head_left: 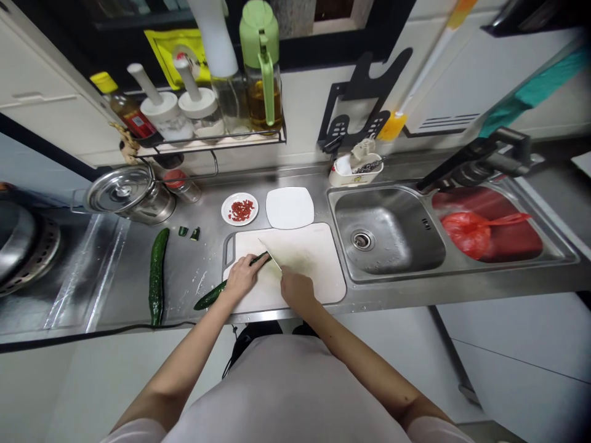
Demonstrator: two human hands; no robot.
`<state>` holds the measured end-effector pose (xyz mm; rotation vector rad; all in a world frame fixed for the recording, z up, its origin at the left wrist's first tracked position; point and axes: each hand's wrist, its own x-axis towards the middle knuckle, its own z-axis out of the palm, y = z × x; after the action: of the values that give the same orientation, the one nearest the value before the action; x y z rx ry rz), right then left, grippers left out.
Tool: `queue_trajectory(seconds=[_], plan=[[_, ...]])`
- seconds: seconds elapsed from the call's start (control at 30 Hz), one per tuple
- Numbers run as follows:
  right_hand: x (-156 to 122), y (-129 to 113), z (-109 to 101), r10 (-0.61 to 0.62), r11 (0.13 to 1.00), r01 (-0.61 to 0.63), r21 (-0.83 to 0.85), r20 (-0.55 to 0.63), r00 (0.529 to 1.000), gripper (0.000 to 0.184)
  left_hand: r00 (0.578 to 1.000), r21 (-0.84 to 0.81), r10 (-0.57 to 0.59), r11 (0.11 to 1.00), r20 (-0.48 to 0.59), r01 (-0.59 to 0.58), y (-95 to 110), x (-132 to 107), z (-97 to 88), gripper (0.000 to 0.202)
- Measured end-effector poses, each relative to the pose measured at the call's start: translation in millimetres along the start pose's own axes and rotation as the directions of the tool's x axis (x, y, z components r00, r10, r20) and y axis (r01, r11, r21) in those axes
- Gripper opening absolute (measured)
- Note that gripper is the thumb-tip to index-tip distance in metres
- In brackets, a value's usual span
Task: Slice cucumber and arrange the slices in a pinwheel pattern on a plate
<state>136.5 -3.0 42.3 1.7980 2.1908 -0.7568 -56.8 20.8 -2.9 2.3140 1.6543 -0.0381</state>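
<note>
On a pale cutting board [314,258] lies a cucumber [210,296], its left end overhanging the board onto the steel counter. My left hand [242,278] presses down on it, fingers curled over it. My right hand [296,288] is closed on the handle of a knife [270,253], whose blade angles up and left with its tip close to the cucumber's right end. A second whole cucumber [156,275] lies on the counter to the left, with two small cut cucumber ends [189,232] beyond it.
Behind the board sit a small dish of chopped red chilli [239,210] and a bare white plate [290,207]. A double sink [388,237] is right of the board, with a red bag [468,232] in its far basin. A lidded steel pot [127,194] and stove stand left.
</note>
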Motion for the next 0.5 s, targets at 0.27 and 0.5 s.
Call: queue_trajectory(seconds=[0.27, 0.5], plan=[[-1, -15, -3, 0.013, 1.000, -0.013, -0.014, 0.023, 1.000, 0.036, 0.993, 0.040, 0.092, 0.995, -0.075, -0.089, -8, 2, 8.8, 0.059], [3, -16, -6, 0.013, 1.000, -0.013, 0.001, 0.064, 0.998, 0.038, 0.985, 0.020, 0.129, 0.992, -0.116, -0.127, -10, 3, 12.5, 0.059]])
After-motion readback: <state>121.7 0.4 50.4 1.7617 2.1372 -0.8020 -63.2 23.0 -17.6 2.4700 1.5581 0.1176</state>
